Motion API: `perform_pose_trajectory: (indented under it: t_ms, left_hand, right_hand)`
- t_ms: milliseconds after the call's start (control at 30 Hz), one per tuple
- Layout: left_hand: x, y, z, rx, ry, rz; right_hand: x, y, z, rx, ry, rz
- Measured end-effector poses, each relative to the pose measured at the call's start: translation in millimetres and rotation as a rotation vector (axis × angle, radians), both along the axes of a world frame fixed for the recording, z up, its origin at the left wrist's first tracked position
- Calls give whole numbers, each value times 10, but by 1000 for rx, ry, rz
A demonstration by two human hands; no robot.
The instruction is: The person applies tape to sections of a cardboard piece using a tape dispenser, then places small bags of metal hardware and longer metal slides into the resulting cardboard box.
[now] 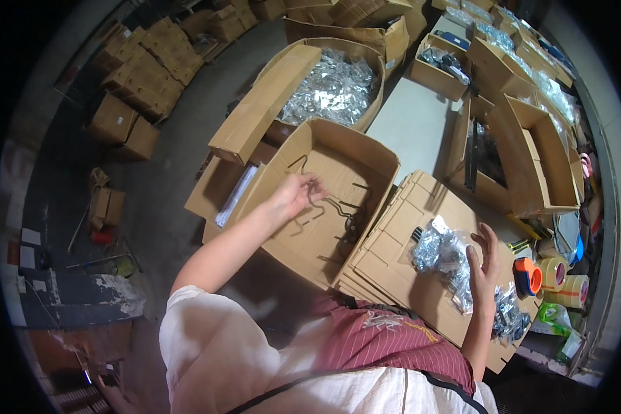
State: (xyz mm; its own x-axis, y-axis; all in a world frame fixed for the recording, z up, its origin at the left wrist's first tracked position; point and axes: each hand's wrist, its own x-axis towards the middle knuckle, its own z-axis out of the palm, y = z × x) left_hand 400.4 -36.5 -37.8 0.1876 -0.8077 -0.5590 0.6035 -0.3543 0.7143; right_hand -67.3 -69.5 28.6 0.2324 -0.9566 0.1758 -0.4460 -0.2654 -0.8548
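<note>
My left hand (296, 196) is inside an open cardboard box (283, 245), its fingers curled around a thin bent metal rod (298, 163) whose end sticks up past the knuckles. More bent dark metal rods (352, 205) lie on the box floor to the right of that hand. My right hand (486, 259) is open, fingers spread, beside clear plastic bags of small metal parts (443, 252). These bags rest on a stack of flattened cardboard (393, 241). Another bag of dark parts (507, 314) lies just right of my right wrist.
A large carton (376, 58) full of shiny plastic-wrapped parts stands beyond the box, a long closed carton (265, 103) across its left side. At right are open boxes (541, 162), an orange tape dispenser (527, 276) and tape rolls (569, 290). Stacked cartons (145, 72) line the far left.
</note>
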Motion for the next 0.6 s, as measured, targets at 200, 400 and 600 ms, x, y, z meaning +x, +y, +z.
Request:
perform_pose_trajectory:
  t_ms: [200, 400, 600]
  left_hand:
    - [-176, 99, -174, 195, 287, 316]
    - [-292, 128, -144, 207, 180, 98]
    - [-301, 312, 186, 224, -353, -485]
  right_hand:
    - [-126, 90, -122, 95, -193, -60]
    - [-178, 171, -158, 82, -251, -105]
    - [-405, 163, -242, 182, -148, -106]
